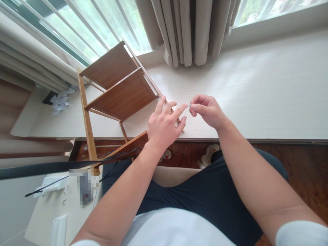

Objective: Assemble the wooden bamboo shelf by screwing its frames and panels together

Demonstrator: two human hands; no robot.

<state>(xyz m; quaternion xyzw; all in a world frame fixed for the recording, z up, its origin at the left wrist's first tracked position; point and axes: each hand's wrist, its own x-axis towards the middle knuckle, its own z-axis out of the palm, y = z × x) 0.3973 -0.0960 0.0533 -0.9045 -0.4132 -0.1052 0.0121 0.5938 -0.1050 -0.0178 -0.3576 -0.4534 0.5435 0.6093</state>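
Left hand: palm down, fingers splayed | right hand: pinching small thin grey sliver | sliver reaches left index fingertip

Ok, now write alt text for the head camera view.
A person's right hand pinches a thin piece, too small to identify, while the open left hand has one fingertip at or very near it. A wooden shelf unit shows partly behind the left hand, with a pale ledge, curtains and bright windows around.
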